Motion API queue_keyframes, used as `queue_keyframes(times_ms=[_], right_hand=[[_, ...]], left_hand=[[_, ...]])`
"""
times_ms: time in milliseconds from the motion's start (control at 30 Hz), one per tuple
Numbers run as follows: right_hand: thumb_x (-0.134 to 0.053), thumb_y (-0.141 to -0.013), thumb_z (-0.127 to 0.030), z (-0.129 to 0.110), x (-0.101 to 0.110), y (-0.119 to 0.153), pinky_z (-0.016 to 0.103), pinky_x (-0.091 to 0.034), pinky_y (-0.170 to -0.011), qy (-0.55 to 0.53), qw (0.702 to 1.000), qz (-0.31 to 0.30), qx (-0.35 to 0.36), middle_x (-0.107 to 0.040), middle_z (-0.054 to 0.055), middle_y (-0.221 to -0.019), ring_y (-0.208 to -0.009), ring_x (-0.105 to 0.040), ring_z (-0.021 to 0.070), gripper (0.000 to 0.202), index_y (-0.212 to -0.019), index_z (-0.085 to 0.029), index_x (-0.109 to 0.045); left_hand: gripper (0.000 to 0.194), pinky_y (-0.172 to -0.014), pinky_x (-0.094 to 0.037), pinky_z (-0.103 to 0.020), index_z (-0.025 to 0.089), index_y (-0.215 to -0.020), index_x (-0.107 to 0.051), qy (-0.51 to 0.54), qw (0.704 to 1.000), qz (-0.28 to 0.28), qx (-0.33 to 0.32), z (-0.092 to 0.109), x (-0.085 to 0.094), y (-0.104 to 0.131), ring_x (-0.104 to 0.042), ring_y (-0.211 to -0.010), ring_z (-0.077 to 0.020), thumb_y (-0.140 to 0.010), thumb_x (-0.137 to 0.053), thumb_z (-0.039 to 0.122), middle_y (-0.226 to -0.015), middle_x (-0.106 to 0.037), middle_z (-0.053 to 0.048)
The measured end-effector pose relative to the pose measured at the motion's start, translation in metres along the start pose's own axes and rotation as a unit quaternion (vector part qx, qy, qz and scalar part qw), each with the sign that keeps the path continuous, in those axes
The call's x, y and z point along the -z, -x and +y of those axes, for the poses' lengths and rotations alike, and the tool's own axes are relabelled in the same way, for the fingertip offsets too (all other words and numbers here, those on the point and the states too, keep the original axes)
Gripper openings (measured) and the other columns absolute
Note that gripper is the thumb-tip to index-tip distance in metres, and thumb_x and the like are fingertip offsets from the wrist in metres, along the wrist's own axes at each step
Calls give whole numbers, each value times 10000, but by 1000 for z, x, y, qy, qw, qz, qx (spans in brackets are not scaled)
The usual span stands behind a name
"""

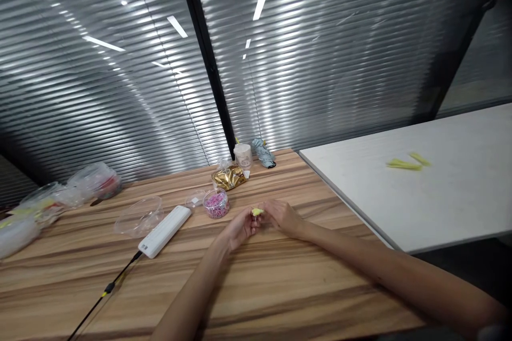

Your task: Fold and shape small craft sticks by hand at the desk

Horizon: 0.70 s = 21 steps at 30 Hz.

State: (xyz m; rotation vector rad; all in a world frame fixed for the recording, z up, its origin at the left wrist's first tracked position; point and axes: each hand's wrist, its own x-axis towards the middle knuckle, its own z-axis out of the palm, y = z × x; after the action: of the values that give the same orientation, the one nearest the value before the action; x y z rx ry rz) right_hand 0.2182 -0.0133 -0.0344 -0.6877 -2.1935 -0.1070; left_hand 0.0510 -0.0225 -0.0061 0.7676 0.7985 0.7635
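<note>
A small pale yellow piece [256, 212] sits between my two hands over the wooden table; its exact kind is too small to make out. My left hand [242, 228] holds it from the left with the fingers curled and pinched. From the right, my right hand [283, 217] reaches in with bent fingers closed at the piece, their tips partly hidden. Just beyond my left hand is a clear round tub [216, 203] of pink and purple small bits, with a clear lid [195, 199] beside it.
A white power strip [165, 230] with a black cable [111, 287] lies left, near a clear plastic bowl [140, 217]. Behind the tub are a gold packet [229, 177], a white cup [242, 155] and a grey-blue wrapped bundle [263, 153]. Yellow strips [404, 164] lie on the white table [448, 197].
</note>
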Motion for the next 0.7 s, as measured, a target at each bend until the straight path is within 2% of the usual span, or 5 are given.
queue_keyframes(times_ms=[167,333,533,700], right_hand=[[-356,-864,-143,3,-1,1,255,-390,-659,49,997,-33,50,-581,53,-792,-740,-517,156,170,-939,-152,-508],[-357,-874,-153,7,-1,0,262,-370,-666,102,990,-64,68,-579,58,-815,-756,-511,160,185,-971,-146,-514],[-378,-874,-169,6,2,-2,267,-347,-682,151,982,-106,36,-574,51,-840,-788,-493,166,204,-1017,-179,-523],[-444,-857,-200,2,7,-6,289,-332,-729,170,977,-125,16,-571,43,-904,-844,-466,179,211,-1057,-210,-509]], left_hand=[[76,-497,-400,-166,126,-688,-515,-29,999,20,8,5,1,3,-495,-487,-58,-740,-459,123,-620,-564,-7],[86,-639,-482,-243,123,-664,-506,-29,999,40,12,10,-2,7,-555,-540,-89,-705,-440,85,-619,-576,-14],[77,-713,-492,-297,136,-636,-494,-7,997,73,12,11,-2,7,-603,-605,-130,-701,-454,135,-654,-605,-34],[112,-756,-488,-317,119,-709,-543,-18,997,80,12,11,0,5,-620,-646,-150,-725,-474,206,-674,-619,-57]])
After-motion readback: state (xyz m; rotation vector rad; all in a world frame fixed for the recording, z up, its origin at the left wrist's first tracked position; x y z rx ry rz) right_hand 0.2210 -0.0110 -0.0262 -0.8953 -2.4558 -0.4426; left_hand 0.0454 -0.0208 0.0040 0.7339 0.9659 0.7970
